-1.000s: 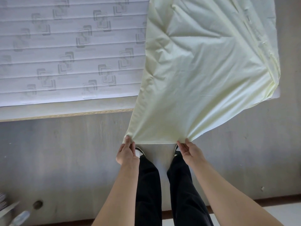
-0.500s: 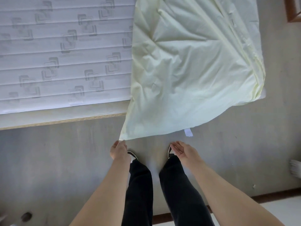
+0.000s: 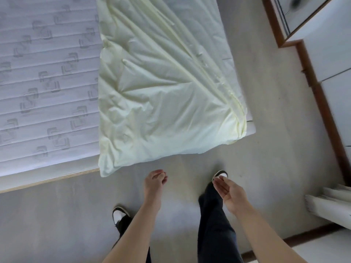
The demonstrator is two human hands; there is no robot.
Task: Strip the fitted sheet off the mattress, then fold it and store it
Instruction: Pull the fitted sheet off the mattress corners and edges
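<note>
Sheet (image 3: 161,103) now released, lying folded over the mattress (image 3: 47,82) near-right corner, left hand (image 3: 154,179) loosely curled and right hand (image 3: 229,192) open, both empty; next fold pending.

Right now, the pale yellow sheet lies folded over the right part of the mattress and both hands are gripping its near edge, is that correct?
Not quite. The sheet does lie folded over the right part of the mattress, but the head view shows neither hand gripping it: the left hand and the right hand are both off the fabric, holding nothing.
</note>
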